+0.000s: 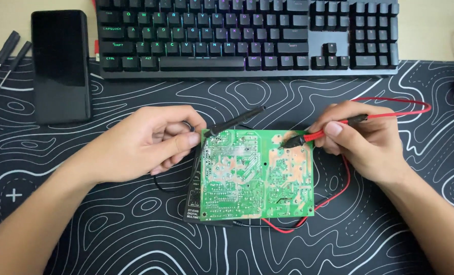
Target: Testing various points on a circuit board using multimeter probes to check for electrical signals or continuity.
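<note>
On patterned desk mat [110, 224], my left hand [145, 142] gripped black probe [235, 121], right hand [359, 140] gripped red probe [318, 134], tips contacting green circuit board [237, 178] for testing.

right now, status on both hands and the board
Left hand holds black probe at green circuit board top edge. Right hand holds red probe on board. Multimeter underneath.

Circuit board [257, 173] at mat [110, 239] centre, lying over a multimeter [193, 203] that peeks out at its lower left. Left hand [145, 142] touching the board's left edge, probe [235, 121] slanting over the upper left corner. Right hand [362, 137] just right of the board, second probe [308, 136] tip on its upper right part. Keyboard [247, 35] behind, phone [60, 66] to the keyboard's left, screwdrivers [5, 56] further left. Cable [334, 193] looping under the board's right side.
</note>
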